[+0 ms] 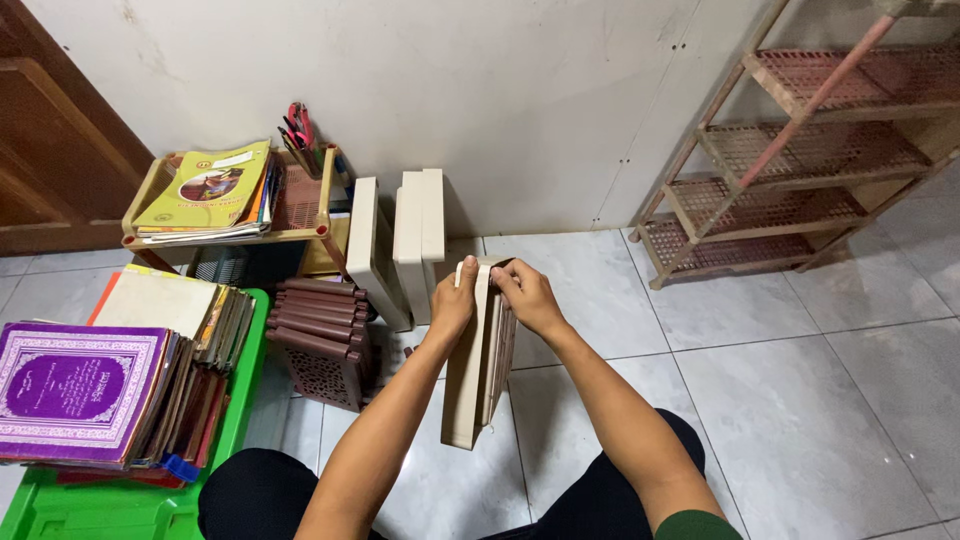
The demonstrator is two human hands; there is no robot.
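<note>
Both my hands grip a stack of beige plastic panels (476, 375) that stands on edge on the tiled floor in front of me. My left hand (453, 303) clasps the stack's far top end from the left. From the right, my right hand (527, 297) holds the same end, its fingers curled over the top. Two more beige panels (418, 235) lean upright against the wall just beyond, next to a third (366, 250).
A pile of brown plastic lattice pieces (320, 340) lies left of the stack. Books fill a green crate (120, 505) at the left and a small beige rack (300, 205) behind it. A brown and beige tiered shelf (790, 160) stands at the right against the wall.
</note>
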